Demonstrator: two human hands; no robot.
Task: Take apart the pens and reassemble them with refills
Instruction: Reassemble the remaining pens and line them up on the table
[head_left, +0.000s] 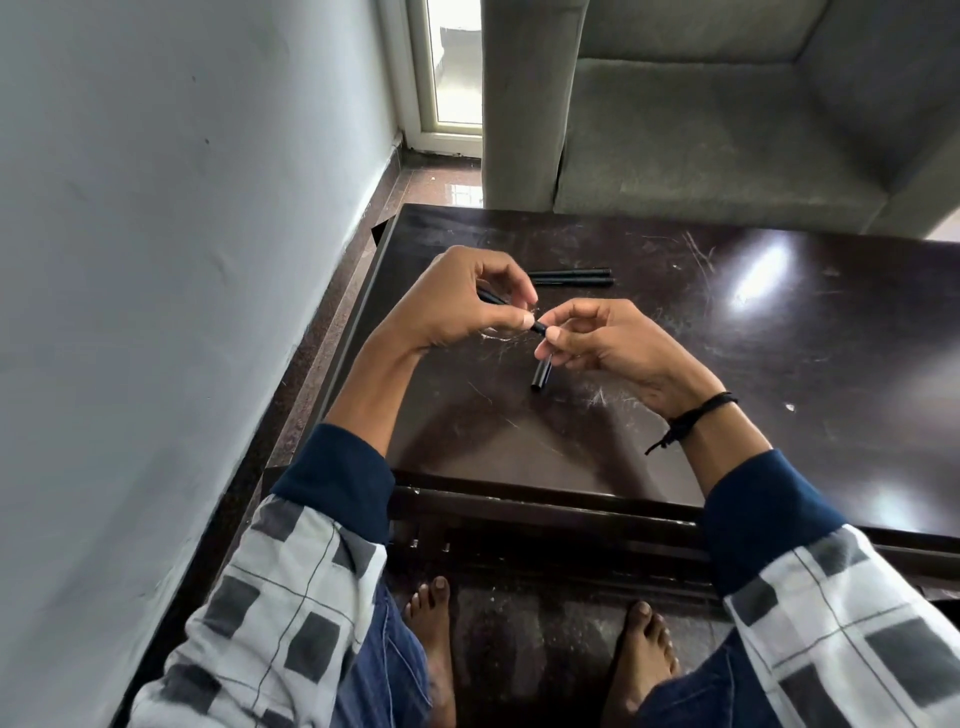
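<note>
Pens (571, 277) lie beyond on table (753, 374) — left hand (460, 301) pinches barrel (492, 298), right hand (610, 343) grips tube (541, 373).

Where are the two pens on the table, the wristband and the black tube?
Pens (571, 282): head view, middle of the nearer pen's barrel.
Wristband (701, 410): head view, black cord across the wrist.
Tube (540, 375): head view, its bare lower half.

We find no legible text, label, brand, number or sign anywhere in this view. The black pen part (540, 327) pinched in the left hand (457, 301), the black barrel (541, 375) held in the right hand (608, 343) and the two black pens (571, 277) lying on the table (727, 364) show no print we can make out; any marking is too small to tell.
</note>
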